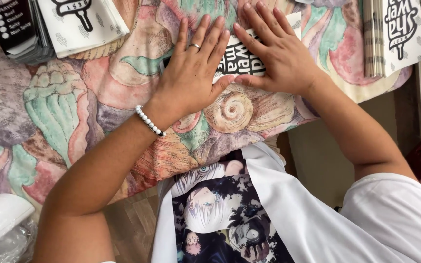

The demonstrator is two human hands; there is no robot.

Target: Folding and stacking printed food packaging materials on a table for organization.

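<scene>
1. A flat white paper sleeve with bold black lettering [242,58] lies on the table near its far edge, mostly covered by both hands.
2. The table wears a cloth printed with pastel seashells [64,112]; a wooden floor [132,224] shows below its near edge.
3. Counted: one sleeve under the hands, one stack of like white sleeves [81,22] at far left beside a dark card stack [15,29], another stack [395,34] at far right.
4. The left hand [193,73], with ring and white bead bracelet [149,121], presses flat, fingers straight and slightly spread.
5. The right hand [274,53] also lies flat on the sleeve, gripping nothing.
</scene>
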